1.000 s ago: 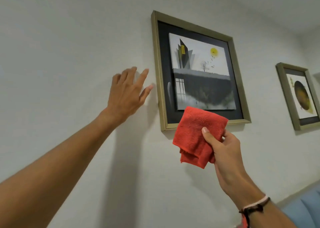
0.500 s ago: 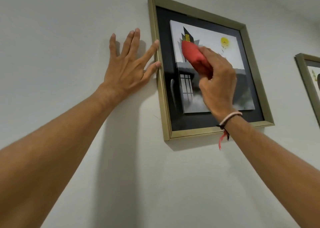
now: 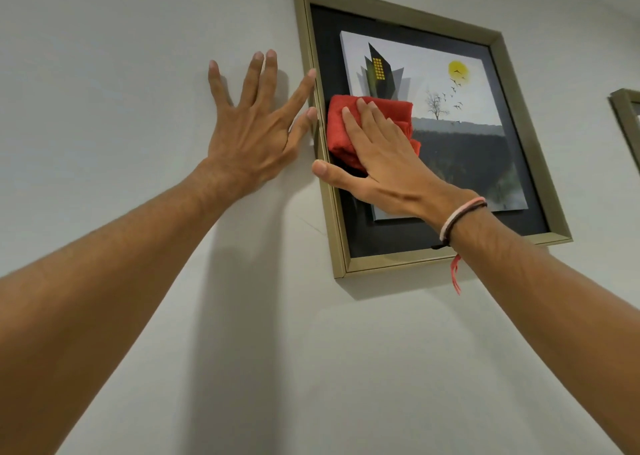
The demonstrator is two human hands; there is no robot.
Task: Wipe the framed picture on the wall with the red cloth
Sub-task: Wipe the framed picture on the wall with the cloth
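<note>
Red cloth point(image 3: 349, 127), folded into a thick pad, lies flat against the glass of the framed picture point(image 3: 485, 163) at its left side, covering the left edge of the print just below the dark tower with yellow windows. The right hand point(image 3: 384, 156) presses on it with the palm down and the fingers point(image 3: 360, 122) laid together and stretched out over the fabric; the thumb sticks out to the left and its tip reaches the inner lip of the brass-coloured frame. Part of the cloth bulges out beyond the hand at the top and on the right.

The left hand point(image 3: 252, 132) is spread wide and flat on the white wall point(image 3: 121, 73) just beside the picture, with the index finger and thumb touching the frame's left rail. It grips nothing.

The picture hangs on the wall and appears tilted in this wide-angle view (whether it truly hangs crooked cannot be told). Its print shows a yellow sun, a bare tree and a line of birds, set on a black mount.

A few thin bracelets point(image 3: 460, 219) circle the right wrist, and a red thread dangles from them. At the far right edge, a corner of a second frame point(image 3: 625, 108) shows.
</note>
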